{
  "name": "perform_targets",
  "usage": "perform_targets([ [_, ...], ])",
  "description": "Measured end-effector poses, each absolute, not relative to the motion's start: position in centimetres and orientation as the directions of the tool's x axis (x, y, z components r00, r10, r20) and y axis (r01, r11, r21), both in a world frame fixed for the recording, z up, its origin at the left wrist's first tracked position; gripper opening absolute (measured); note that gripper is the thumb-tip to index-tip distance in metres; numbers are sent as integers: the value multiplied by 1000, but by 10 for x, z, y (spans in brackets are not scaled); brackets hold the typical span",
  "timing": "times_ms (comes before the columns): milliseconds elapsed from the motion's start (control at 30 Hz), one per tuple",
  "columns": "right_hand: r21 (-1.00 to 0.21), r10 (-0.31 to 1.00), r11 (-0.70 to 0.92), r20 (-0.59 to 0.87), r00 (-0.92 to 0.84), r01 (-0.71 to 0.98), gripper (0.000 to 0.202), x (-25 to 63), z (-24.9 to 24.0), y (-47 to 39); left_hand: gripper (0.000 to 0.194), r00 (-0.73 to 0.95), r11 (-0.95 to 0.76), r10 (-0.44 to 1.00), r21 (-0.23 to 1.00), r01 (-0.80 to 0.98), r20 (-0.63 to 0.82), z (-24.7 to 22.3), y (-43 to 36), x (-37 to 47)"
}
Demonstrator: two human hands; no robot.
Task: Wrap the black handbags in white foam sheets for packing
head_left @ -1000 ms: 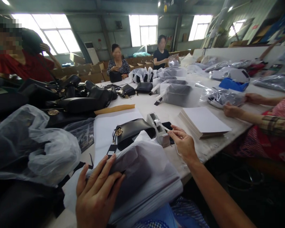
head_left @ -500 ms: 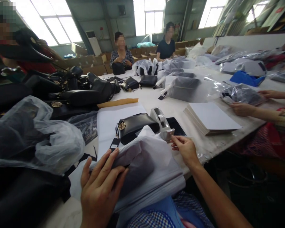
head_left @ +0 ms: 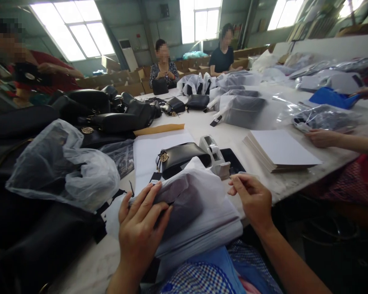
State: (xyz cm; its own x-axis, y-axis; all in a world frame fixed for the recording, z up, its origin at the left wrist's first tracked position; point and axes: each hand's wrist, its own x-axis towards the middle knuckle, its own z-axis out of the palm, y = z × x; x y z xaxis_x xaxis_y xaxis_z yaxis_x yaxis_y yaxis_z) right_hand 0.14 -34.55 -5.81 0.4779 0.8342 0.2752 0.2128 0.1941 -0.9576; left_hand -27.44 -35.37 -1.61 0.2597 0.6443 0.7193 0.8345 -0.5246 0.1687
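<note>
White tissue paper (head_left: 213,192) lies folded over a dark item in front of me, on a stack of similar sheets (head_left: 230,230). My left hand (head_left: 144,222) holds its folded edge, with the fingers laid on top and the thumb pressing near the seam. Just right of a grey tape dispenser (head_left: 213,151), my right hand (head_left: 253,198) is closed in a pinch, apparently on a small piece of tape that barely shows. Behind the paper sits a black handbag (head_left: 185,157) with a gold round charm (head_left: 163,156) and a black tag (head_left: 155,178).
Black handbags (head_left: 119,120) are heaped at left, beside a crumpled clear plastic bag (head_left: 92,175). A stack of white boards (head_left: 283,149) lies at right, near a co-worker's hand (head_left: 322,138). Paper-wrapped bags (head_left: 242,108) stand farther back. Several people work around the table.
My right hand has drawn away from the tape dispenser's end, its fingers still pinched. My left hand stays on the tissue paper. The view has shifted slightly left.
</note>
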Motion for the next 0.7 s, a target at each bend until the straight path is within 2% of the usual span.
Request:
perform_targets([
  [100,-966,931,257,254,261,24,16,-31,-36,-367,7,263,-528,640,164,833,722,-16,-355,-274],
  [200,-982,987,159,153,58,-106,17,-62,-23,-373,8,267,-531,639,162,832,722,-15,-356,-273],
  [300,-988,997,71,72,1,-139,24,-86,-20,-368,9,266,-534,638,166,829,723,-15,-358,-274],
  [433,-994,1000,4,2,12,-113,32,-103,-25,-356,10,260,-544,637,184,819,726,-16,-360,-275],
  [700,-986,998,-31,-22,58,163,39,-110,-27,-348,7,267,-567,634,202,798,726,-22,-361,-279],
])
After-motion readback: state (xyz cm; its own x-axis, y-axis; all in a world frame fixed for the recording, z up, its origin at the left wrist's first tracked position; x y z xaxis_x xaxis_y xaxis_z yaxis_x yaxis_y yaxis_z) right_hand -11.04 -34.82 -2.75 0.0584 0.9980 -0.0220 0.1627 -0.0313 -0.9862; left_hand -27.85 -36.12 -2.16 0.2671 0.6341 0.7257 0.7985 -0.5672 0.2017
